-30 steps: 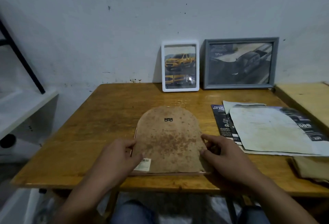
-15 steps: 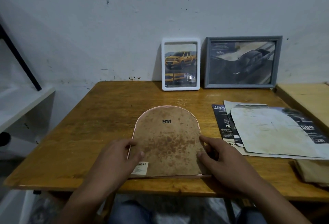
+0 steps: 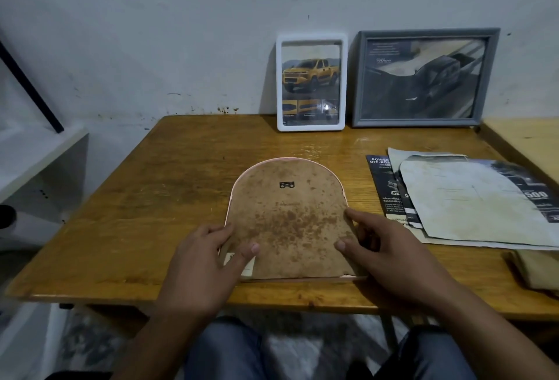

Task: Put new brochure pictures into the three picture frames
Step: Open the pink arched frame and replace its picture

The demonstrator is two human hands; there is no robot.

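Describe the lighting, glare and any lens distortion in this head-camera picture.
Head view: dim, flat light; a small glare spot low on the white frame; pale reflections wash over the grey frame; wide-angle bending bows the table edges; corners darken.

mottled brown frame back [image 3: 290, 222], white frame [image 3: 311, 81], grey frame [image 3: 425, 77]

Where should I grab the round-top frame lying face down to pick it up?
Hold the arched frame by its two straight long sides, one hand coming in from each side, as the left hand and right hand do. It lies flat, back up, so a grip on those thin edges probably works best.
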